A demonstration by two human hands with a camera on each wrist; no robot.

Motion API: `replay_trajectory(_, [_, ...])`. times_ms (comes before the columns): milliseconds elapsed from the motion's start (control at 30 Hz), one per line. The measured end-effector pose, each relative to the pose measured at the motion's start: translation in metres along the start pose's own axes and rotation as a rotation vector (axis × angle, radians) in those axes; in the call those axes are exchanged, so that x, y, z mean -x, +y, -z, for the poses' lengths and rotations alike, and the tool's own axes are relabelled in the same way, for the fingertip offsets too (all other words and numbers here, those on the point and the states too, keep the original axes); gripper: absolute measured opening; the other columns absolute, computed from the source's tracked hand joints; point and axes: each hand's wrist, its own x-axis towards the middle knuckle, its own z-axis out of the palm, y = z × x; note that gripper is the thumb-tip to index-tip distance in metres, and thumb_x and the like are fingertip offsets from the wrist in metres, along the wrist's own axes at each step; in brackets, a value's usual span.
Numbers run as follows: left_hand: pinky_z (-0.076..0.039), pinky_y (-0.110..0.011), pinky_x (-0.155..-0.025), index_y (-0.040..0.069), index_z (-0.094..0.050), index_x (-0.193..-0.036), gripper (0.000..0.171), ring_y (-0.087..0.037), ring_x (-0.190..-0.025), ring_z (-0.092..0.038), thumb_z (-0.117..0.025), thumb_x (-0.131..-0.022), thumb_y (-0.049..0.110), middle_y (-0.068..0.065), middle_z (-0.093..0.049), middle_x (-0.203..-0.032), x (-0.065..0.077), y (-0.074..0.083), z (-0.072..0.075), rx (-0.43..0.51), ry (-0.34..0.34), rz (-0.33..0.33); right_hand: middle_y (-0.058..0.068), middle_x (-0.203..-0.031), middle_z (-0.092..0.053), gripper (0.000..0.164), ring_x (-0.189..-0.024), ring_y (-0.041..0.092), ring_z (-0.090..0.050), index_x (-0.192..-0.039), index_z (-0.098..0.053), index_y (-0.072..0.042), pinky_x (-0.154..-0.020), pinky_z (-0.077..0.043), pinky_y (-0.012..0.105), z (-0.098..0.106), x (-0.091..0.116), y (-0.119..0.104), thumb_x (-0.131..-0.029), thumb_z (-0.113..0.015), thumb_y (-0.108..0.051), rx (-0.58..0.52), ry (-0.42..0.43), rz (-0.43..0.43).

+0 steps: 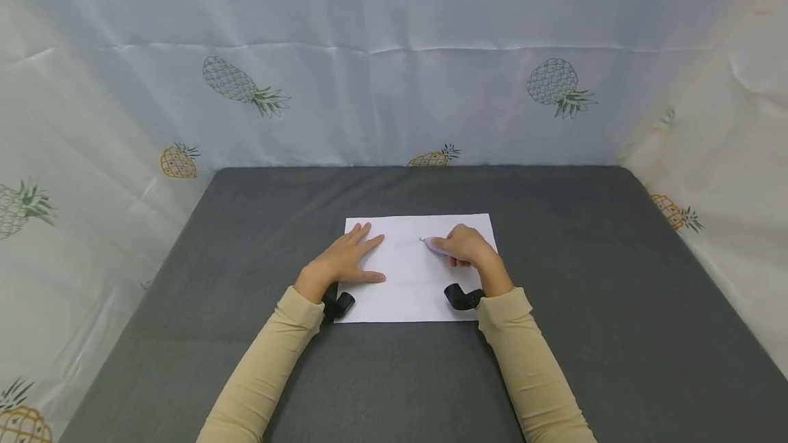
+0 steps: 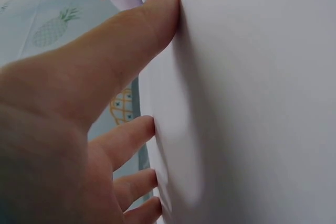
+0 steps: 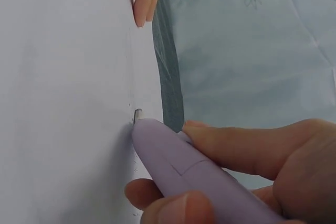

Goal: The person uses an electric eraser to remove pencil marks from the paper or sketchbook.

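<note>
A white sheet of paper (image 1: 406, 296) lies on the dark grey table. My left hand (image 1: 342, 258) rests on its left part with fingers spread, the thumb (image 2: 157, 17) and fingertips touching the paper in the left wrist view. On the right side of the sheet, my right hand (image 1: 470, 248) grips a lilac electric eraser (image 3: 184, 169). Its small tip (image 3: 137, 114) is right at the paper, pointing left in the head view. The right thumb (image 3: 226, 142) lies by a button on the body. Small dark crumbs (image 3: 135, 169) dot the paper near the tip.
The grey table (image 1: 603, 258) extends around the sheet on every side. White curtains (image 1: 394, 87) with pineapple prints hang behind and at both sides. Black wrist cameras (image 1: 462, 297) sit low over the paper at both cuffs.
</note>
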Motion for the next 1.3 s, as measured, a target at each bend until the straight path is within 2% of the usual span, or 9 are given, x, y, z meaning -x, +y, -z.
replay_trajectory(433, [-0.019, -0.056, -0.122, 0.015, -0.029, -0.152, 0.084, -0.039, -0.152, -0.009, -0.066, -0.086, 0.050, -0.019, -0.012, -0.163, 0.0001, 0.0008, 0.0021, 0.001, 0.003, -0.006, -0.002, -0.048, -0.047, 0.048, -0.044, 0.010, -0.038, -0.066, -0.061, -0.004, -0.046, -0.033, 0.022, -0.0006, -0.0007, -0.0020, -0.095, -0.056, -0.041, 0.044, -0.020, 0.019])
replay_trajectory(767, [-0.019, -0.056, -0.122, 0.015, -0.029, -0.152, 0.084, -0.040, -0.152, -0.009, -0.066, -0.085, 0.049, -0.019, -0.012, -0.163, -0.0002, 0.0002, -0.0002, 0.005, 0.004, -0.009, -0.001, -0.047, -0.045, 0.047, -0.043, 0.010, -0.038, -0.063, -0.059, -0.006, -0.044, -0.030, 0.022, 0.0017, 0.0016, -0.0022, -0.094, -0.057, -0.041, 0.047, -0.107, -0.006])
replay_trajectory(1000, [-0.018, -0.056, -0.122, 0.016, -0.029, -0.153, 0.084, -0.039, -0.153, -0.008, -0.066, -0.085, 0.051, -0.018, -0.011, -0.164, -0.0005, -0.0004, -0.0015, 0.003, -0.001, -0.006, -0.002, -0.048, -0.045, 0.048, -0.044, 0.010, -0.038, -0.063, -0.057, -0.006, -0.045, -0.030, 0.022, 0.0023, 0.0039, -0.0016, -0.094, -0.057, -0.042, 0.036, -0.086, -0.013])
replay_trajectory(1300, [-0.017, -0.055, -0.123, 0.016, -0.028, -0.153, 0.084, -0.038, -0.153, -0.008, -0.065, -0.086, 0.051, -0.018, -0.011, -0.164, 0.0011, -0.0002, -0.0011, 0.015, 0.002, -0.001, -0.001, -0.047, -0.046, 0.046, -0.043, 0.010, -0.036, -0.062, -0.056, -0.005, -0.045, -0.031, 0.022, -0.0005, 0.0016, -0.0004, -0.094, -0.056, -0.038, -0.019, 0.000, -0.002])
